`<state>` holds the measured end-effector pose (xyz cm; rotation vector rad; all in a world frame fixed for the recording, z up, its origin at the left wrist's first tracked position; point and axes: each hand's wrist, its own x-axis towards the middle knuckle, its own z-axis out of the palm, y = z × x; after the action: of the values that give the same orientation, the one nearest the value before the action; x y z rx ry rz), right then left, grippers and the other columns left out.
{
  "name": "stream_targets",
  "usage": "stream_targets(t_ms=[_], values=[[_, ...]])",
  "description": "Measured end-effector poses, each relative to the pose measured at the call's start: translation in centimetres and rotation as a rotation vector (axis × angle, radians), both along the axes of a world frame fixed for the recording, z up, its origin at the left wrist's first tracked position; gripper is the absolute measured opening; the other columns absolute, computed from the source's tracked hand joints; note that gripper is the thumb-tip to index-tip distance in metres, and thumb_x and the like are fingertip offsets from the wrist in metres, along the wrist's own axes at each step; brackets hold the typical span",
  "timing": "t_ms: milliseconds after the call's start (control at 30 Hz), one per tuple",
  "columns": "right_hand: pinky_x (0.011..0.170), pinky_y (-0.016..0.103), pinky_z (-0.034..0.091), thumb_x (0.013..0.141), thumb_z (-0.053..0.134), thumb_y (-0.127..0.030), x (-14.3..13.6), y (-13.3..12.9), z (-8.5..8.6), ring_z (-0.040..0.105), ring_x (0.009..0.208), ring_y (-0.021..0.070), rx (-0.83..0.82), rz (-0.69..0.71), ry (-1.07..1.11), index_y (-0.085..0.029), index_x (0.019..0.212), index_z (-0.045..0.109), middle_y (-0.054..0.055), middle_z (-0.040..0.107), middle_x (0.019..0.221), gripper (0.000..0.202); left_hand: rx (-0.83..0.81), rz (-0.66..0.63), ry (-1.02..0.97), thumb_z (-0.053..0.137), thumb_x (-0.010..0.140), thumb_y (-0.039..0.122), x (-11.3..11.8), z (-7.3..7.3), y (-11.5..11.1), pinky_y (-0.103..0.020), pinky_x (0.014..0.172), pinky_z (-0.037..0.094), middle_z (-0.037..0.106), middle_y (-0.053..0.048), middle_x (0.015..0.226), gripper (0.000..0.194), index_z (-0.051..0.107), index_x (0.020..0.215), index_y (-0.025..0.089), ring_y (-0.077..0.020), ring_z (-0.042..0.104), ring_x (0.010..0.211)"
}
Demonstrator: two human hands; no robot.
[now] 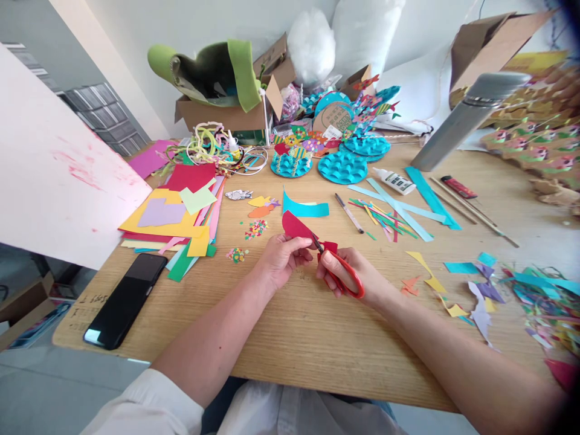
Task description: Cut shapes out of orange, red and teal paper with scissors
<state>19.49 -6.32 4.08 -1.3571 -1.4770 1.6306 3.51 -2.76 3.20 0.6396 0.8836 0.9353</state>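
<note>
In my left hand (283,260) I pinch a piece of red paper (295,228) above the middle of the table. My right hand (342,270) is closed round the orange-red handles of a pair of scissors (356,284). The dark blades meet the red paper at its right side, and a small red part shows beyond them. Just behind the paper lies a cut piece of blue paper (308,208). Left of it are yellow and orange paper shapes (260,211) and small heaps of colourful paper bits (257,228).
A black phone (125,302) and stacked coloured paper (131,220) lie on the left. Behind stand blue round craft pieces (342,167). To the right are a glue bottle (395,181), a grey tumbler (462,124), wooden sticks (480,208) and paper scraps (481,311).
</note>
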Motion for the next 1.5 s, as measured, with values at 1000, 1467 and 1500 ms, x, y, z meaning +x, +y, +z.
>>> stream_targets(t_ms=[1000, 1467, 1500], values=[[0.039, 0.022, 0.031, 0.074, 0.06, -0.073, 0.0, -0.02, 0.17, 0.045, 0.035, 0.0085, -0.016, 0.012, 0.004, -0.017, 0.064, 0.054, -0.002, 0.052, 0.045, 0.057, 0.012, 0.022, 0.017, 0.08, 0.055, 0.025, -0.08, 0.05, -0.04, -0.022, 0.05, 0.038, 0.065, -0.002, 0.063, 0.023, 0.063, 0.065, 0.012, -0.0088, 0.055, 0.051], [0.038, 0.022, 0.03, 0.073, 0.061, -0.073, -0.08, -0.02, 0.42, 0.047, 0.037, 0.0092, -0.033, 0.014, 0.008, -0.017, 0.065, 0.054, -0.002, 0.052, 0.047, 0.056, 0.05, 0.018, 0.069, 0.078, 0.055, 0.026, -0.11, 0.01, -0.01, -0.022, 0.049, 0.037, 0.062, -0.002, 0.058, 0.021, 0.064, 0.06, 0.012, -0.0087, 0.053, 0.049], [0.038, 0.022, 0.03, 0.073, 0.062, -0.072, -0.08, -0.01, 0.4, 0.047, 0.037, 0.0092, -0.033, 0.014, 0.008, -0.017, 0.065, 0.054, -0.002, 0.052, 0.046, 0.056, 0.051, 0.016, 0.07, 0.078, 0.055, 0.027, -0.12, 0.02, -0.01, -0.022, 0.049, 0.036, 0.062, -0.002, 0.058, 0.021, 0.064, 0.06, 0.012, -0.0087, 0.053, 0.049]])
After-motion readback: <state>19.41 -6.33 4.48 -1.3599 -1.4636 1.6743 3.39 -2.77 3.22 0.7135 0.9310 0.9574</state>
